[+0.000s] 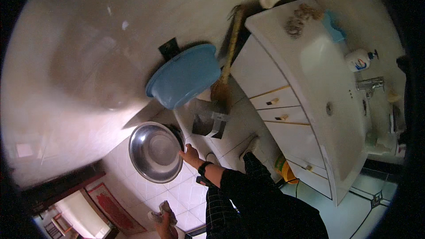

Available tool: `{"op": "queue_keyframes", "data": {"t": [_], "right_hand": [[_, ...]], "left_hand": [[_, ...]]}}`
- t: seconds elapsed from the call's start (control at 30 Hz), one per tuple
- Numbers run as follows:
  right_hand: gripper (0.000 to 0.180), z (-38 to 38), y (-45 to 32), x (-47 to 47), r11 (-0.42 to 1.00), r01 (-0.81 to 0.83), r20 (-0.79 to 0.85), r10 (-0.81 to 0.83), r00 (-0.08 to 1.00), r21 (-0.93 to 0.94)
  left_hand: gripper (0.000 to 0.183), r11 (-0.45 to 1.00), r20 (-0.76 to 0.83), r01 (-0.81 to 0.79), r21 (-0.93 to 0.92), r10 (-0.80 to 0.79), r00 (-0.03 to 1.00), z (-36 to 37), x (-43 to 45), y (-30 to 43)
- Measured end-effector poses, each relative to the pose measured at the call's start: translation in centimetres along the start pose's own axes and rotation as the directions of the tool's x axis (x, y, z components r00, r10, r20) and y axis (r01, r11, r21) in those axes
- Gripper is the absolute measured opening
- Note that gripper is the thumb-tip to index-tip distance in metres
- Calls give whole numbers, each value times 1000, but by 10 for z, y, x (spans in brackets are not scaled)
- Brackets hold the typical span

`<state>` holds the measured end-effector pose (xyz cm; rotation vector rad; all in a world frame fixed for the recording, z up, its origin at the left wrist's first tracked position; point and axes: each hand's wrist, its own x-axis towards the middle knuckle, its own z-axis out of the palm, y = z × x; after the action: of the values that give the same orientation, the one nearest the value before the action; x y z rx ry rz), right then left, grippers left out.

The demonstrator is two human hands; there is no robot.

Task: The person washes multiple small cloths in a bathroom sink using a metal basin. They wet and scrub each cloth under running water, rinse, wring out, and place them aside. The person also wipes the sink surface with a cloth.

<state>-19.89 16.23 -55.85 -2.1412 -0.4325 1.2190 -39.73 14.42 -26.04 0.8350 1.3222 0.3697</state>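
My right hand, with a dark band on its wrist, grips the near rim of a stainless steel basin. The basin is tilted so that its shiny inside faces me, and it is held off the tiled floor. Lower in the view, my left hand clutches a crumpled greyish cloth, apart from the basin. Part of that hand is hidden behind the cloth. A dark object, mostly hidden, shows just behind the basin's rim.
A light blue plastic tub leans on the wall beside a broom and a dustpan. Along the right runs a white sink cabinet with a faucet and pump bottle. An orange container stands at its foot.
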Motion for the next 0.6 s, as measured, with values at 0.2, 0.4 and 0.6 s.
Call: {"op": "queue_keyframes", "data": {"t": [0.2, 0.4, 0.6], "right_hand": [[31, -104, -53, -105, 815, -61, 506, -298, 809, 576], [40, -238, -102, -199, 723, 195, 396, -560, 728, 662], [32, -351, -82, -249, 751, 643, -19, -648, 761, 146]], "left_hand": [[35, 973, -96, -77, 220, 100, 990, 51, 23, 12], [38, 965, 360, -191, 182, 115, 926, 153, 7, 61], [28, 851, 607, -440, 286, 195, 771, 264, -22, 77]]}}
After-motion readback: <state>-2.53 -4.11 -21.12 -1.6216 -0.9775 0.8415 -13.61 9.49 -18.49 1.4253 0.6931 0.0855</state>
